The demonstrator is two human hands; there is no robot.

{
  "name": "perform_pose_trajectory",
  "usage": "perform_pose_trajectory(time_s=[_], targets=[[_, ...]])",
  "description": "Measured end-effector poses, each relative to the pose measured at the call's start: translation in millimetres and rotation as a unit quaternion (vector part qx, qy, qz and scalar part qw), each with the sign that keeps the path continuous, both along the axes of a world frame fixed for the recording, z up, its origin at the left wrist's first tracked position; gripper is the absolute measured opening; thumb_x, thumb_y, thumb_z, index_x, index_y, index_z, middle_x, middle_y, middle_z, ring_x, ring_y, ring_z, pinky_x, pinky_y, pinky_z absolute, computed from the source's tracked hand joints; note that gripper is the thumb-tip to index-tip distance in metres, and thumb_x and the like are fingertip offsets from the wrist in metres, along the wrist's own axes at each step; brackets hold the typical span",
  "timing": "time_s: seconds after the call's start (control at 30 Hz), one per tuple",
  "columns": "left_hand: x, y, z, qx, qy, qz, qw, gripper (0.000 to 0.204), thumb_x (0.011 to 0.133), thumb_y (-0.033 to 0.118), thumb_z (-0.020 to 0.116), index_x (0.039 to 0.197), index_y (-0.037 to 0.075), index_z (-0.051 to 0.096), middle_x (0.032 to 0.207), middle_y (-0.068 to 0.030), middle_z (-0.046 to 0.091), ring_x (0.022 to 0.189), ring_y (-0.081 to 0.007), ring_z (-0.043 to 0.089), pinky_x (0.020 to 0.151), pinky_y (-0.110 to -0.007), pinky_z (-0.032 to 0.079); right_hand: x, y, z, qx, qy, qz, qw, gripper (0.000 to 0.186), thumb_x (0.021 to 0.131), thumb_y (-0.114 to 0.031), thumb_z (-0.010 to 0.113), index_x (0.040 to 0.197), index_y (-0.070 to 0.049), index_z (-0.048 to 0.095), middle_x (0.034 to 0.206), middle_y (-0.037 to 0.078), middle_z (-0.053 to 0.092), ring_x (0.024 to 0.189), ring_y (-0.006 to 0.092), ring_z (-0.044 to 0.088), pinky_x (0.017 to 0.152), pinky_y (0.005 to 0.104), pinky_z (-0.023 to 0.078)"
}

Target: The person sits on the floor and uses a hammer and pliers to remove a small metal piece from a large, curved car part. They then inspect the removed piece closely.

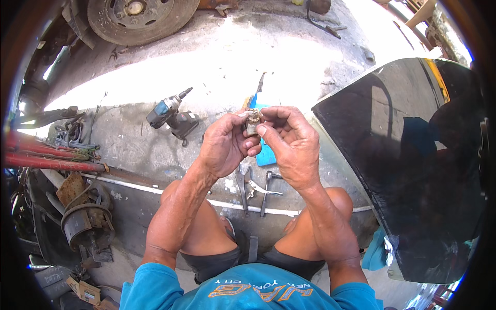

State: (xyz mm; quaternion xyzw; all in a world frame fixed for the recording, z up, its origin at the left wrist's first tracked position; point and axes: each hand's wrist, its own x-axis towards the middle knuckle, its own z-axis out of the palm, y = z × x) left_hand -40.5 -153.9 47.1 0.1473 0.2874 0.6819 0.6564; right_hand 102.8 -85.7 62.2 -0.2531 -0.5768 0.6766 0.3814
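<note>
Between my hands, in front of my chest, is a small dirty metal part (252, 123), greyish brown and roughly cylindrical; its exact kind cannot be made out. My left hand (226, 140) grips it from the left with thumb and fingers. The thumb and fingers of my right hand (290, 138) are bent around its right side, touching or very close to it. Below them on the concrete lies a flat blue piece (266, 155), partly hidden by my hands. Nearer my feet are locking pliers (256, 188) and a dark L-shaped tool (267, 192).
A cordless drill or driver (173, 114) lies on the ground to the left. Red bars (57, 160) and a rusty drum-shaped part (88, 225) are at far left. A large dark glass panel (408, 170) leans at right. A vehicle wheel (135, 20) stands at the back.
</note>
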Motion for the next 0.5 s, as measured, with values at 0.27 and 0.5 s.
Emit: perform_pose_trajectory(time_s=[0.27, 0.5], targets=[[-0.5, 0.9, -2.3, -0.002, 0.0, -0.007, 1.0, 0.036, 0.098, 0.024, 0.043, 0.121, 0.0, 0.056, 0.092, -0.0038, 0.061, 0.068, -0.01, 0.047, 0.065, -0.029, 0.044, 1.2, 2.0, -0.5, 0.03, -0.023, -0.008, 0.999, 0.022, 0.091, 0.004, 0.066, 0.113, 0.005, 0.065, 0.11, 0.011, 0.06, 0.088, 0.014, 0.068, 0.076, 0.0264, 0.059], [-1.1, 0.1, -10.0, 0.039, 0.025, -0.009, 0.999, 0.035, 0.096, 0.023, 0.049, 0.123, 0.002, 0.052, 0.095, -0.0046, 0.061, 0.073, -0.0105, 0.049, 0.069, -0.029, 0.044, 0.3, -1.3, 7.9, -0.006, -0.017, -0.005, 1.0, 0.018, 0.091, 0.003, 0.066, 0.109, 0.004, 0.067, 0.106, 0.011, 0.062, 0.082, 0.0144, 0.069, 0.069, 0.0277, 0.06]])
